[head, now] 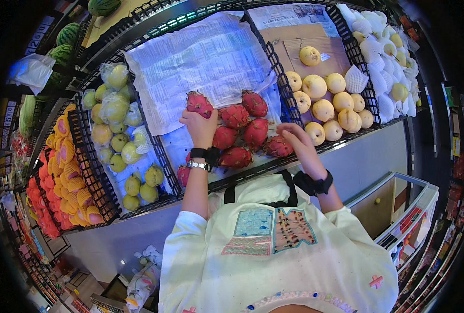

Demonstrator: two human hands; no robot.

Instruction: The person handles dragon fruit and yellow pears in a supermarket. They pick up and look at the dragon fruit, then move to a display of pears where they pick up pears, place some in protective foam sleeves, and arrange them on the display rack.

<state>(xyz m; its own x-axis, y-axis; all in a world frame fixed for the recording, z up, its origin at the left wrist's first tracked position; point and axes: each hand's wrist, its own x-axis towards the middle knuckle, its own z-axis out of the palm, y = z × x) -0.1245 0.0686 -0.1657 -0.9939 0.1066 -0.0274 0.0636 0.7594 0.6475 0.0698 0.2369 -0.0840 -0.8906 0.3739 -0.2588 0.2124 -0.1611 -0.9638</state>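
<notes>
My left hand (199, 127) grips a red dragon fruit (199, 104) at the edge of a newspaper sheet (200, 58) lining the black plastic crate. Just right of it lies a cluster of several dragon fruits (235, 116), resting against one another. My right hand (300, 143) is over the crate's right front corner with its fingers extended and nothing held. It is beside another dragon fruit (277, 146); whether it touches that fruit I cannot tell. At the front left, more dragon fruit (183, 175) is partly hidden behind my left forearm.
Crate walls (282, 82) divide the display. Round yellow pears (314, 86) lie to the right, with foam-netted fruit (384, 58) beyond. Green fruit (130, 152), some bagged, fills the left crate. Orange-netted fruit (65, 168) and watermelons (68, 34) are farther left. A glass-sided case (396, 211) stands at right.
</notes>
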